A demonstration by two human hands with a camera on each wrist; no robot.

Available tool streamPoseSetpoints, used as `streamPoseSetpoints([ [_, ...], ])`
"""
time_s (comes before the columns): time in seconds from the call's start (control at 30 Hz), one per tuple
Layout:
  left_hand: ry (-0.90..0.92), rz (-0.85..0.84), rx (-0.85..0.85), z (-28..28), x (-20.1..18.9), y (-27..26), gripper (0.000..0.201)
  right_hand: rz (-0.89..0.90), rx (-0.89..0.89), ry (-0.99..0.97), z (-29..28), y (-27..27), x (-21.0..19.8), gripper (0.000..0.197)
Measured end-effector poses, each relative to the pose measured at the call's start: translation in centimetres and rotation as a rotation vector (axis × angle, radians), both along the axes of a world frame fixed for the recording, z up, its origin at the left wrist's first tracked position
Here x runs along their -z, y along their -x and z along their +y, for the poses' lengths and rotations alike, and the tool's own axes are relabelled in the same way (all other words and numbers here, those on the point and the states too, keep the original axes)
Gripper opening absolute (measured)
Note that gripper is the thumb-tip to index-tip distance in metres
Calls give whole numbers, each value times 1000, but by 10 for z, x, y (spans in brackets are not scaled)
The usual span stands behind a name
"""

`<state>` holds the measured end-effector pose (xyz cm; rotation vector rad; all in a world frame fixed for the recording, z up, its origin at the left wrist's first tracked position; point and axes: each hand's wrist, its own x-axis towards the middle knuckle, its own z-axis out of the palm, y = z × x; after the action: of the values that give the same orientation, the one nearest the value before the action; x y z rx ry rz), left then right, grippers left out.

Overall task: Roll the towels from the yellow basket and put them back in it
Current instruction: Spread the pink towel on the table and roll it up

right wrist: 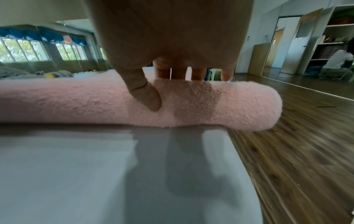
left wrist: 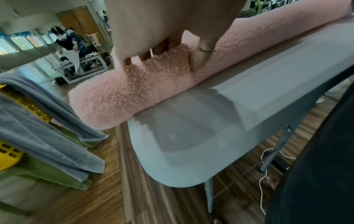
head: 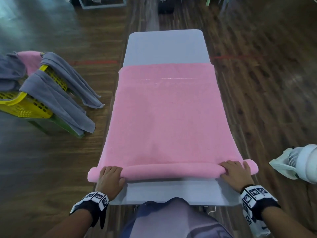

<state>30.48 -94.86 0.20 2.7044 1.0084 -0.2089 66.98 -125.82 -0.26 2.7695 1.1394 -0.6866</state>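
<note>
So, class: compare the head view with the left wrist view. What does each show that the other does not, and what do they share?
Only the head view shows the flat, unrolled stretch of the pink towel, the right hand on the roll, and the white fan.

Only the left wrist view shows the left thumb pressed into the roll's near side, the table leg, and people working far behind.

Both show the left hand, the grey table, the yellow basket and the grey towels draped over it.
</note>
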Motion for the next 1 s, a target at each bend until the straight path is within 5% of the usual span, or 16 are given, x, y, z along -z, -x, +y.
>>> streamPoseSetpoints([
  [0.23,14,21,-4,5,10,3,51,-10,14,-87,-6,5,6,54],
  [0.33,9,23,13,5,-1,2,37,-61,19,-120,-13,9,8,43],
  [0.43,-3,26,-2,12,-4,-10,46,-51,43,-100,-4,2,1,40],
  [0.63,-5,59,-6,16,5,-9,56,-47,47,-107,-3,8,4,57],
  [0.8,15,102,0,13,-5,-8,36,-58,50,-55,-5,8,0,41],
  [1.0,85,36,-82,24,-6,-18,52,-59,58,-169,9,-7,-11,46],
])
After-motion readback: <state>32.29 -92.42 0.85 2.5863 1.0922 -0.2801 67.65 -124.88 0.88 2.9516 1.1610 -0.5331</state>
